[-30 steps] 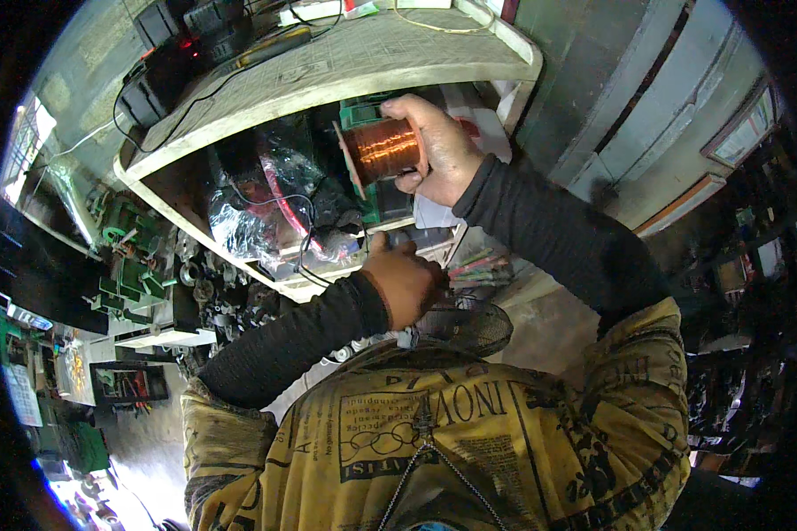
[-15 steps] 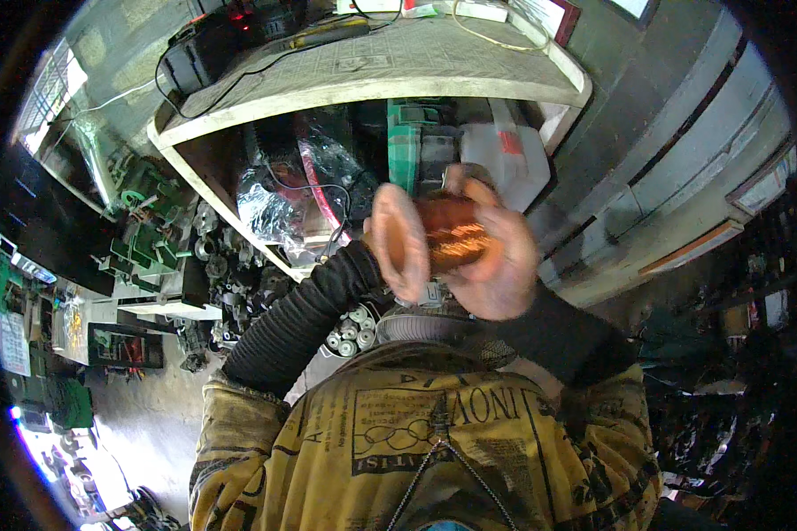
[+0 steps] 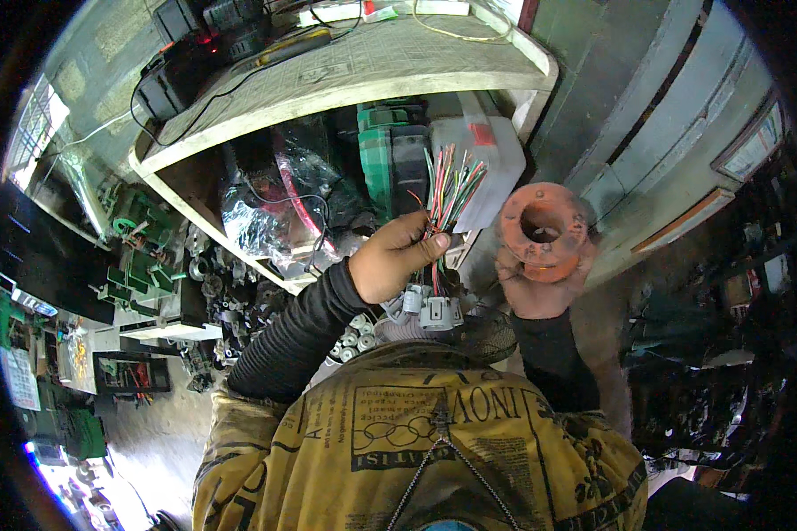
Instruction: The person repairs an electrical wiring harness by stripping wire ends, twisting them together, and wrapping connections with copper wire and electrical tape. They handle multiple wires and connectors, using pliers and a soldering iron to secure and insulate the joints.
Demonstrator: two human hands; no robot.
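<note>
My left hand (image 3: 393, 262) is closed, thumb and fingers pinching a bundle of thin multicoloured wires (image 3: 453, 190). Their loose ends fan upward above the thumb. Below the hand, the wires run down to a light grey plug connector (image 3: 436, 312). Off to the right, my right hand (image 3: 537, 296) grips an orange wire spool (image 3: 516, 223) from below. The spool's round flange with its centre hole faces up, covering most of the fingers and whatever is wound on it.
A white shelf unit (image 3: 354, 84) stands in front, with cables and black cases on top. Inside it are plastic-wrapped items (image 3: 257, 217), a green case (image 3: 374, 155) and a whitish container (image 3: 500, 168). Metal parts lie at left, beside a green machine (image 3: 142, 274).
Both hands were together at the copper-wound spool, blurred by motion. My right hand has carried it right and turned its flange upward; my left hand now holds the wire bundle.
</note>
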